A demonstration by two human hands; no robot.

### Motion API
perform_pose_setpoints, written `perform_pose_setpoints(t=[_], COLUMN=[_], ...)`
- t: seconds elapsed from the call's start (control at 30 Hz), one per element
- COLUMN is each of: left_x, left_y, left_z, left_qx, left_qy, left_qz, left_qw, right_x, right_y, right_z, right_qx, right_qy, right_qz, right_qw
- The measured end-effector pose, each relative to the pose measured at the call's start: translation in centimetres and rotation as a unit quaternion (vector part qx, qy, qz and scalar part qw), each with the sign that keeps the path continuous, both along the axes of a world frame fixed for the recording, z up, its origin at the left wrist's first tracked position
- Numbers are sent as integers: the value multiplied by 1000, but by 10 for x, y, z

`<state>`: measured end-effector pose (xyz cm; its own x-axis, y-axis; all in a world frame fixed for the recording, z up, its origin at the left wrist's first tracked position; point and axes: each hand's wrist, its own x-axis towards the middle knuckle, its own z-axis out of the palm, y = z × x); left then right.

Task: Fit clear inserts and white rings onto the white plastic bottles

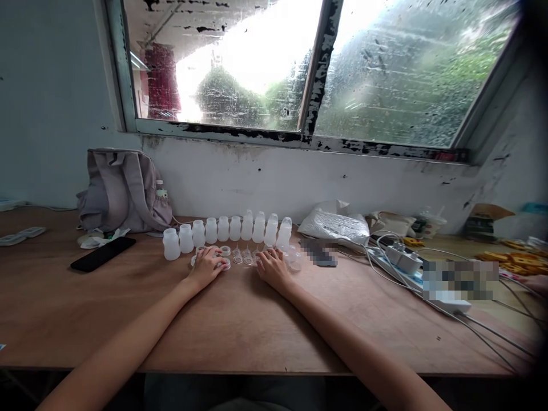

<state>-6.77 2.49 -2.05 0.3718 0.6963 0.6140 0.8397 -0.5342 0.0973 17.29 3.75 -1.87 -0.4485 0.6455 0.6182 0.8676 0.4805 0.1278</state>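
Note:
Several frosted white bottles [223, 229] stand upright in a row behind my hands; those at the right end have caps or tops on. My left hand [207, 266] lies over white rings [225, 263], its fingers apart and touching them. My right hand [273, 267] rests with spread fingers at the right side of small clear nipple-shaped pieces [247, 257]. Clear domed caps [295, 260] sit just right of my right hand. Whatever is under the palms is hidden.
A grey backpack [122, 191] and black phone [103, 254] lie left. At right are a silvery plastic package [336, 225], a power strip [445, 299] with cables and yellow items [514, 262]. Another person's hand [537, 283] shows at the far right edge.

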Motion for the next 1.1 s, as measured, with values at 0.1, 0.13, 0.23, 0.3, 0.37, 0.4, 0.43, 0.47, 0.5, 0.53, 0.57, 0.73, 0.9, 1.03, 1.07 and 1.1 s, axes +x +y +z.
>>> perform_pose_setpoints(t=[0.1,0.13,0.23,0.3,0.37,0.4,0.43,0.47,0.5,0.53,0.57,0.73,0.9,1.03,1.07,1.1], left_x=[1,1,2,3,4,4,4,5,5,5,5,4,5,5,6,6], left_y=[0,-1,-1,-2,-2,-2,-3,-3,-3,-2,-2,-2,-2,-3,-4,-5], left_z=[-2,-2,-4,-5,-6,-6,-6,-6,-7,-7,-8,-9,-8,-6,-6,-5], left_qx=[-2,-4,-12,-20,-26,-28,-28,-28,-28,-27,-26,-28,-36,-34,-34,-33], left_qy=[2,2,7,12,12,11,10,8,7,8,8,13,10,-1,-4,-9], left_qz=[1,5,21,29,32,32,33,33,33,33,33,36,30,24,23,23], left_qw=[1000,1000,1000,999,999,999,999,999,999,999,999,999,999,999,999,999], right_x=[-6,-7,-7,-7,-6,-6,-6,-6,-6,-6,-6,-6,-5,-3,-4,-4], right_y=[1,1,1,0,0,0,0,0,0,0,1,5,1,7,14,24], right_z=[2,2,2,3,3,3,3,3,3,2,1,-1,-4,4,11,21], right_qx=[-6,-10,-23,-27,-27,-28,-30,-34,-39,-42,-44,-40,-20,23,30,35], right_qy=[-15,-16,-20,-22,-25,-26,-25,-24,-23,-22,-21,-21,5,25,26,26], right_qz=[-28,-35,-48,-50,-51,-51,-53,-56,-60,-64,-66,-71,-61,-33,-29,-29], right_qw=[999,999,998,998,998,998,998,998,997,997,997,996,998,999,999,999])
